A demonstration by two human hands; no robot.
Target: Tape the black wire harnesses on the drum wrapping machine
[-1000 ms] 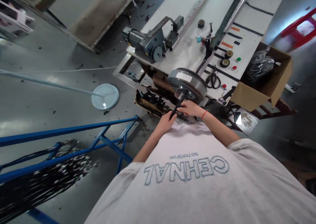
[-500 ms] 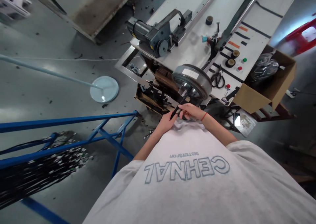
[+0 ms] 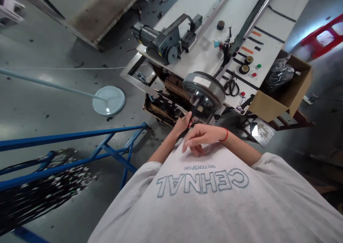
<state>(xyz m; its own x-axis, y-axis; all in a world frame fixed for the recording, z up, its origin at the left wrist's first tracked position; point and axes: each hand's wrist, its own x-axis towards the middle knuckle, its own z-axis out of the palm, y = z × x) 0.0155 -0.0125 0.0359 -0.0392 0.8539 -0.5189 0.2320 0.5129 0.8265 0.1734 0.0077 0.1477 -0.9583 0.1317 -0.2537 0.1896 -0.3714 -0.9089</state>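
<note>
A black cable harness (image 3: 197, 106) runs out through the middle of a round, drum-like metal head (image 3: 202, 90) at the table's near end. My left hand (image 3: 184, 124) is closed around the harness just below that head. Closer to my body, in front of the shirt, my right hand (image 3: 203, 136) hangs with its fingers loosely bent and apart, and nothing shows in it. On the far side of the head, the dark cables (image 3: 220, 71) continue along the white table (image 3: 206, 51).
A motor unit (image 3: 158, 39) stands on the table's left. Tape rolls (image 3: 244, 69), scissors (image 3: 232, 87) and push buttons (image 3: 254, 75) are at the right. A cardboard box (image 3: 278, 100) sits beyond them. A blue rack (image 3: 80, 134) with hanging cables stands to my left.
My right hand has let go of the harness and come back toward my chest. My left hand has moved up along the harness, closer to the round head. The view has shifted slightly.
</note>
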